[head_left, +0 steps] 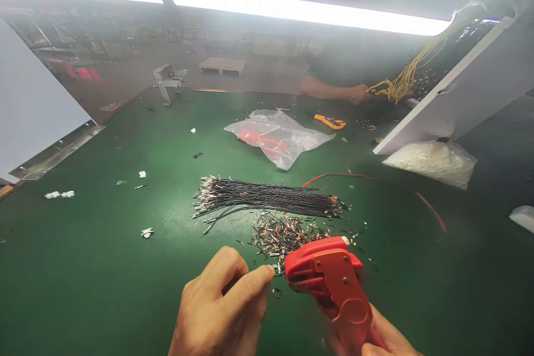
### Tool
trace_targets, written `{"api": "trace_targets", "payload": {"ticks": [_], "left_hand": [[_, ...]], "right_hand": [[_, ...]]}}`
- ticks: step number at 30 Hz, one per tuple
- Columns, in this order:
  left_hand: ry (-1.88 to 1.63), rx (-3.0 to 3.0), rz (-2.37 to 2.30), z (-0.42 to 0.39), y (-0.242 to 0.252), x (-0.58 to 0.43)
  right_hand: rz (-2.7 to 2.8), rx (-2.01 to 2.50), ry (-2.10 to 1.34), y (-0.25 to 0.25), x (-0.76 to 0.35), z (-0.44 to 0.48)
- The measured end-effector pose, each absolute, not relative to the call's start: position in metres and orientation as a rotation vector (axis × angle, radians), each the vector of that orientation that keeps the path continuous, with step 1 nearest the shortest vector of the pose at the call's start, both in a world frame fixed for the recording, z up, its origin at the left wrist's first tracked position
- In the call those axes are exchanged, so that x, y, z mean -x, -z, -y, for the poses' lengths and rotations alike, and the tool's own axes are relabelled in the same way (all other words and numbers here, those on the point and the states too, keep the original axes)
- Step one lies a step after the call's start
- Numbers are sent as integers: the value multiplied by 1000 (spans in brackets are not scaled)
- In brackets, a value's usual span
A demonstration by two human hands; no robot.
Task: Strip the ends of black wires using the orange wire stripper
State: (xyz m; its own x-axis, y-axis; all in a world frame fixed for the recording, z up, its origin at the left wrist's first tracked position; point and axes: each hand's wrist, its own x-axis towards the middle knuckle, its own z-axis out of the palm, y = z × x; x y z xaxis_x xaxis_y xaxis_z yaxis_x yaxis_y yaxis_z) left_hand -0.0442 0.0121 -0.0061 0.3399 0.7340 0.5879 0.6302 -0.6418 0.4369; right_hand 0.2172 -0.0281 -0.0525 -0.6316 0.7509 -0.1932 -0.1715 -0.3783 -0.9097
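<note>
My right hand [386,334] is wrapped round the handles of a red wire stripper [344,283], whose jaws face left. Just left of those jaws is my left hand [227,300], closed in a pinch with thumb and forefinger together. Small silvery bits show at its fingertips, but whether they are held or lie behind is unclear. Beyond both hands lies a heap of short black and copper wire offcuts [279,233]. Behind the heap rests a bundle of black wires [267,196], with silvery terminals at the left ends and copper showing at the right ends.
A clear plastic bag [279,136] with red contents lies farther back, beside an orange-yellow hand tool [330,121]. A red wire [337,174] curves rightward. White connectors [147,232] dot the green table [104,278]. Across it, another person's arm [334,90] reaches toward a yellow tool [380,89].
</note>
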Motion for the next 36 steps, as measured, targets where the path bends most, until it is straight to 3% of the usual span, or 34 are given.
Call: {"api": "trace_targets", "payload": {"ticks": [5,16,23,29,36], "left_hand": [[-1134,-2454,-1335,-12,3,42],[-1320,-2332,-1391,-14,2,42],[-1415,-2391,-1518,-18,3,48],[-1407,-2554,-1434,-19,4,47],[-1321,-2790,-1243,-9,18,35]], "right_hand": [[1206,814,-2063,67,-217,31],[1093,789,-2113,37,-223,23],[1895,1335,-1271,6,-247,8],[2396,848,-240,30,-216,7],[2491,971,174,47,-195,16]]}}
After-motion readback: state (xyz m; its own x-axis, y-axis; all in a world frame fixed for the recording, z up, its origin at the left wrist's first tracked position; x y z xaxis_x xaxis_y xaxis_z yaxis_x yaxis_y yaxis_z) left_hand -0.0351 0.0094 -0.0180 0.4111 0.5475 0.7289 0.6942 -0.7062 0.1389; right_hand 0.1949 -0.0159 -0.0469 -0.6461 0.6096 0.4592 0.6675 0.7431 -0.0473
